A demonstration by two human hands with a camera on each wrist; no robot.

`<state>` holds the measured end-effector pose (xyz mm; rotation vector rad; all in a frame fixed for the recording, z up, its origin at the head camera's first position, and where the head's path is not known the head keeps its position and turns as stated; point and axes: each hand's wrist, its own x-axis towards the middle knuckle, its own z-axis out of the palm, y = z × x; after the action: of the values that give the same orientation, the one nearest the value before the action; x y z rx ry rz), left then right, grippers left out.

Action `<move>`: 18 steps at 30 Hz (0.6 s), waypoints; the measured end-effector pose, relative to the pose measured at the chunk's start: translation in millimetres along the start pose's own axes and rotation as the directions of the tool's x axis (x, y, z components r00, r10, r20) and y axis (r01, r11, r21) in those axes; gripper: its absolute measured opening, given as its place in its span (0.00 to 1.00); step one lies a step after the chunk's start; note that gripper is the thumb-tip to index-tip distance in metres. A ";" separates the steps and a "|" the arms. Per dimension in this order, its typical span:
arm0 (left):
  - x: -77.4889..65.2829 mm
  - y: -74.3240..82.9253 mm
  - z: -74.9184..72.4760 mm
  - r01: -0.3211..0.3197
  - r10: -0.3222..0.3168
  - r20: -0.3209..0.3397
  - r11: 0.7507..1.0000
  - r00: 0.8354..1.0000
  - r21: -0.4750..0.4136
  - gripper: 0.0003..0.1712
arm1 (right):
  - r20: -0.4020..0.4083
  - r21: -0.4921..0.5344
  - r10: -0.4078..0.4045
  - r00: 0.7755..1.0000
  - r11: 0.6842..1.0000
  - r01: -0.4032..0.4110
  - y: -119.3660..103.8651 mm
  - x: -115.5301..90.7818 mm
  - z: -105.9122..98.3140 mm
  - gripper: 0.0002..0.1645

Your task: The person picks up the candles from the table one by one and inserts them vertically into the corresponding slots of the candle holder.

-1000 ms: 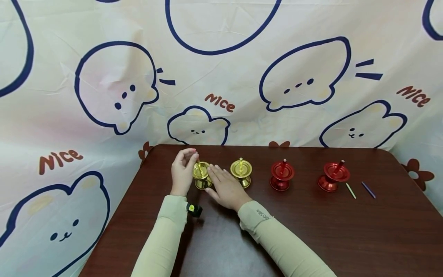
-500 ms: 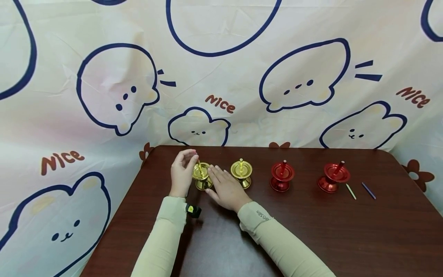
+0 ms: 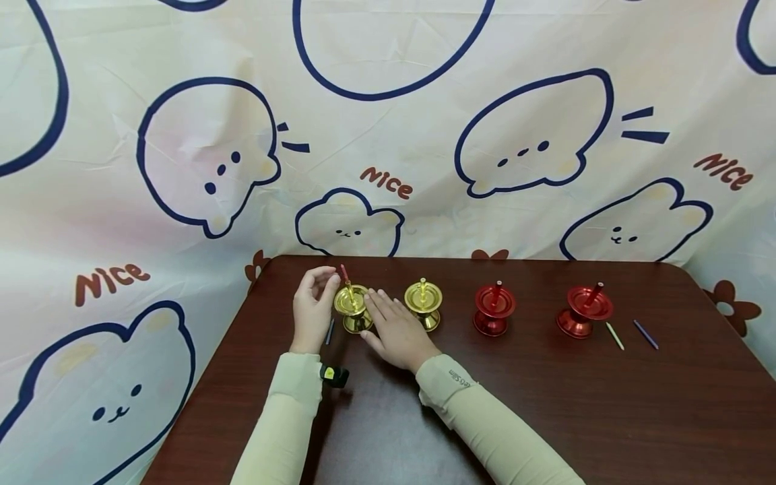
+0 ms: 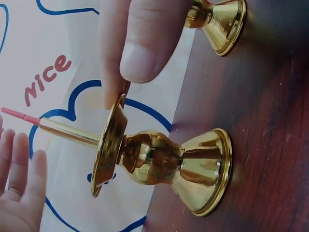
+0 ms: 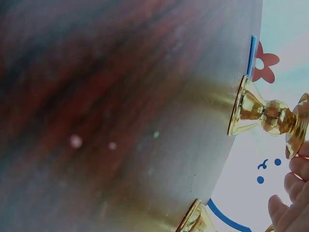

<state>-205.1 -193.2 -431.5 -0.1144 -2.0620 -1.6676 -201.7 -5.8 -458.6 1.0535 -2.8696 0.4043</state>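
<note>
A thin red candle (image 3: 344, 272) stands slightly tilted in the spike of the leftmost gold candlestick (image 4: 195, 169). My left hand (image 3: 311, 311) is just left of it, fingers loosely bent and holding nothing. In the left wrist view, its fingers (image 4: 36, 174) are apart from the candle (image 4: 19, 115). My right hand (image 3: 401, 331) has its fingers straight, their tips at the rim of the same candlestick's dish. The right wrist view shows those fingers (image 5: 297, 186) at the dish's edge.
A second gold candlestick (image 3: 423, 296) and two red ones, the nearer (image 3: 494, 301) and the farther (image 3: 588, 303), stand rightward in a row. A pale green stick (image 3: 614, 335) and a purple stick (image 3: 645, 334) lie at the right. A blue stick (image 3: 330, 331) lies by my left hand.
My left hand has let go of the red candle and drawn slightly left and back, which uncovers the candle and the blue stick. My right hand has stayed in place.
</note>
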 end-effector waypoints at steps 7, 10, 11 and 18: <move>-7.1 -0.5 -9.8 0.039 -0.038 -0.015 0.998 0.999 0.047 0.17 | -0.009 0.004 0.004 1.000 1.000 -0.004 1.4 0.5 2.7 0.41; -11.0 3.2 -13.9 0.072 -0.070 -0.030 0.995 0.997 0.063 0.16 | -0.013 0.018 0.004 1.000 1.000 -0.003 1.7 0.1 3.2 0.41; -11.8 3.5 -15.2 0.091 -0.089 -0.035 0.993 0.995 0.072 0.16 | -0.017 0.022 0.003 1.000 1.000 -0.002 1.3 -0.3 3.0 0.41; -15.5 -5.1 -26.0 0.221 -0.220 -0.024 0.967 0.975 0.125 0.16 | -0.063 0.026 -0.029 0.998 0.999 0.031 -7.8 -6.7 -2.6 0.38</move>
<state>-185.1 -215.4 -438.9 0.1714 -2.2351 -1.6511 -191.6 -6.7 -455.3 1.0670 -2.7973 0.4672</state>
